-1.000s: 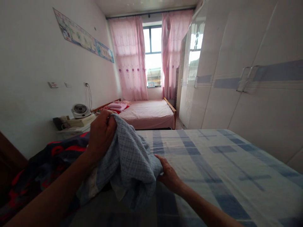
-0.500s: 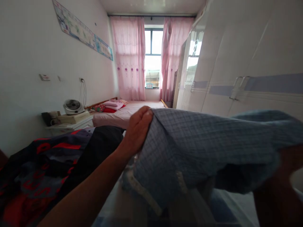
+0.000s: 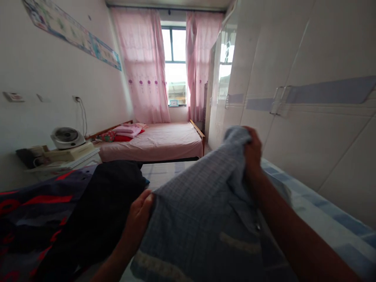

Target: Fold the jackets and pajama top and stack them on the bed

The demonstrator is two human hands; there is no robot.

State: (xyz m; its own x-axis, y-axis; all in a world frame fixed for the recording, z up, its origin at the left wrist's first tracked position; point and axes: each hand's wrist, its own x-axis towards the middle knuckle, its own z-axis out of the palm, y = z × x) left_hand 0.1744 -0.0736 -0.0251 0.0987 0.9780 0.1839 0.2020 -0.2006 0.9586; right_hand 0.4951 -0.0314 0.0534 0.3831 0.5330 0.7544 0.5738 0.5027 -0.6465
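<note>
A blue-grey checked garment (image 3: 202, 199), with pale lace-like trim near its lower edge, hangs stretched between my hands over a bed. My left hand (image 3: 140, 209) is closed on its left edge, low in the middle of the view. Higher and further right, my right hand (image 3: 253, 147) grips a bunched upper part of it. The garment's exact kind is hard to tell. Under it lies a blue and white checked bedsheet (image 3: 305, 207). Black trousers or similar dark cloth (image 3: 100, 211) lie left of my left hand.
A dark blanket with red lettering (image 3: 38, 199) covers the bed's left side. Beyond stands a second bed with a pink sheet (image 3: 164, 141). A small fan (image 3: 67, 137) sits on a nightstand (image 3: 85, 158). White wardrobes (image 3: 308, 145) line the right.
My right hand has swung from the far right edge inward and up, bringing the garment's end with it. My left hand has moved lower and left. The view has turned slightly right.
</note>
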